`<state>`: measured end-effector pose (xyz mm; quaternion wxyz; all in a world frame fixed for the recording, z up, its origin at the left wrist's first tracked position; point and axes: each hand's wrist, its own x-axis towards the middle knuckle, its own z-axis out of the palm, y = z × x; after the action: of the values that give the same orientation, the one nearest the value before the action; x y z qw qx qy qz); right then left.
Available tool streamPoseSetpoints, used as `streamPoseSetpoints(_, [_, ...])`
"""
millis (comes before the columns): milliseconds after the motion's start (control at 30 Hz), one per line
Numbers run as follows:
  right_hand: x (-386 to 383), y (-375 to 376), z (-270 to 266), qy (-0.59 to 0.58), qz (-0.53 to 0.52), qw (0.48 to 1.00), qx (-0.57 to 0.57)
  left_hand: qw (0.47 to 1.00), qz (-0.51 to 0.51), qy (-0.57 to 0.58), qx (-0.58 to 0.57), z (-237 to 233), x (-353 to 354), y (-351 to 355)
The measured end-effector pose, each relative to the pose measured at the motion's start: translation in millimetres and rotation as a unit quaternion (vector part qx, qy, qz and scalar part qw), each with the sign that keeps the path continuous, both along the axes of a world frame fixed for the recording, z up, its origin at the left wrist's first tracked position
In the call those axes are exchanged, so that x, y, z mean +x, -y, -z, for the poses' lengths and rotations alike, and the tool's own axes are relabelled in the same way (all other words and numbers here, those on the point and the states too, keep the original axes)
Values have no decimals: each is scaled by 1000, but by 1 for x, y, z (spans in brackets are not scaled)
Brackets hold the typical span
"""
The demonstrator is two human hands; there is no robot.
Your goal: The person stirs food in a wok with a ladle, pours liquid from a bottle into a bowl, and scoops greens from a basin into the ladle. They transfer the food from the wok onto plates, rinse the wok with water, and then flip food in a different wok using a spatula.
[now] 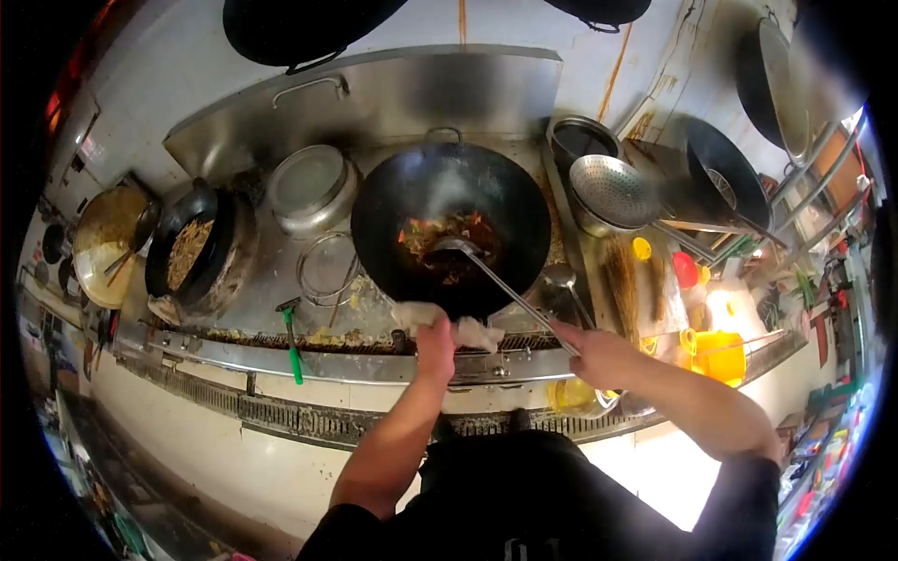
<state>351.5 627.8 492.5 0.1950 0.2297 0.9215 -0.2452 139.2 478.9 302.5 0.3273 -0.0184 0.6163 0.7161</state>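
Observation:
A large black wok (393, 196) sits on the stove in front of me, steam rising from the dark, saucy food (449, 243) with red pieces in it. My left hand (435, 344) is closed around a pale cloth (477, 334) at the wok's near rim; whether it grips a handle beneath is hidden. My right hand (592, 353) grips the long handle of a metal ladle (510, 292), whose bowl lies in the food. Beside the wok on the right rests another ladle (561, 275), apart from my hand.
Left of the wok stand a lidded metal pot (309, 190), a wire ring (327, 271) and a pan of brown food (190, 248). A green-handled scraper (293, 351) lies at the stove's front edge. To the right are a perforated strainer (615, 191), a bamboo brush (619, 285) and a yellow container (720, 356).

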Motion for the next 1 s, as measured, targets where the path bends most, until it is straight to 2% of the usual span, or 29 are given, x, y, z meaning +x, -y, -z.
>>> streamPoseSetpoints(33, [-5,1,5,-28,11,999,20,999,39,1,-29,12,10,9])
streamPoseSetpoints(67, [-12,8,0,57,28,997,40,1000,-13,6,-13,22,30,19])
streamPoseSetpoints(100, [-6,10,-4,56,29,997,42,998,-65,11,3,28,52,27])
streamPoseSetpoints(167, [9,10,-14,19,2,996,90,995,-82,-48,-40,-17,83,50])
streamPoseSetpoints(200, [16,8,-21,-1,-1,996,92,995,-84,-48,-40,-23,77,47])
streamPoseSetpoints(233, [18,5,-27,1,-2,996,88,995,-89,-1,46,-29,66,45])
streamPoseSetpoints(267, [18,1,-34,15,6,999,37,986,-93,47,129,-37,54,42])
streamPoseSetpoints(300, [15,-2,-38,27,14,999,-12,996,-67,7,58,-46,35,29])
streamPoseSetpoints(333, [9,-3,-38,38,1,999,-8,997,-74,30,-23,-67,21,12])
streamPoseSetpoints(367, [7,-2,-28,38,2,999,-9,990,-135,-25,-24,-17,8,-10])
streamPoseSetpoints(433, [-1,-5,-2,7,19,1000,5,998,-36,15,-39,-9,20,-2])
streamPoseSetpoints(500, [3,0,5,36,24,998,47,990,-17,-88,-108,41,48,26])
streamPoseSetpoints(600, [20,1,-17,-10,10,997,74,990,18,-106,-89,0,74,58])
streamPoseSetpoints(633, [22,0,-24,-8,11,997,70,998,-29,7,56,-20,65,52])
streamPoseSetpoints(667, [21,-3,-32,18,14,999,29,970,-77,122,196,-36,53,44])
streamPoseSetpoints(700, [19,-6,-40,43,17,999,-10,1000,-12,10,19,-51,32,31])
streamPoseSetpoints(733, [12,-3,-47,44,19,998,-37,999,-44,24,11,-54,15,9])
streamPoseSetpoints(767, [8,0,-39,44,19,998,-38,1000,-14,-6,18,-10,1,-2])
streamPoseSetpoints(833, [0,-1,-15,13,33,999,-15,997,1,1,-74,-23,21,-3])
streamPoseSetpoints(900, [8,9,-5,1,23,999,28,977,5,-118,-179,-11,55,20])
streamPoseSetpoints(967, [9,8,-11,-15,10,997,71,943,-24,-331,-37,51,75,51])
streamPoseSetpoints(1000, [15,8,-22,4,12,998,59,943,-24,-331,-38,24,70,49])
